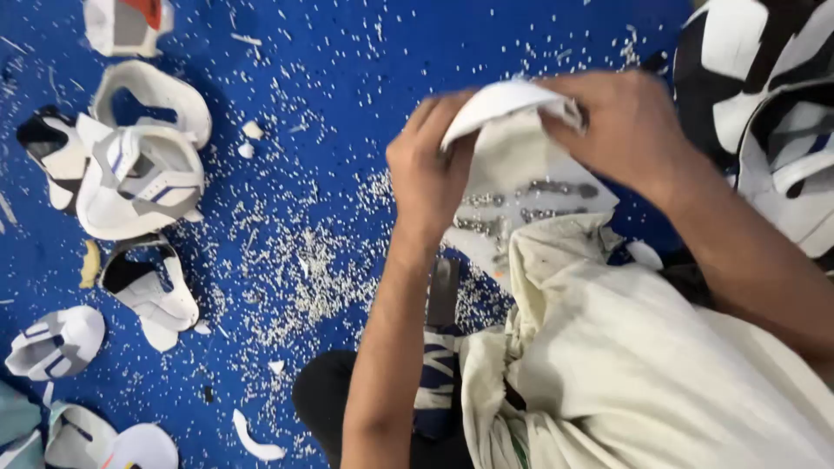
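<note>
My left hand (428,169) and my right hand (623,123) both grip a white shoe upper piece (512,143) with rows of metal eyelets, held above a blue mat (330,78). The left fingers curl over its left edge, the right fingers pinch its top right edge. The piece is bent into a curve at the top. A cream cloth (625,356) lies over my lap just below it. A dark flat tool (442,291) lies under my left forearm, partly hidden.
Several white and grey shoe uppers (139,178) lie at the left of the mat. More black and white uppers (764,95) are piled at the top right. Small white trimmings (304,260) are scattered across the middle.
</note>
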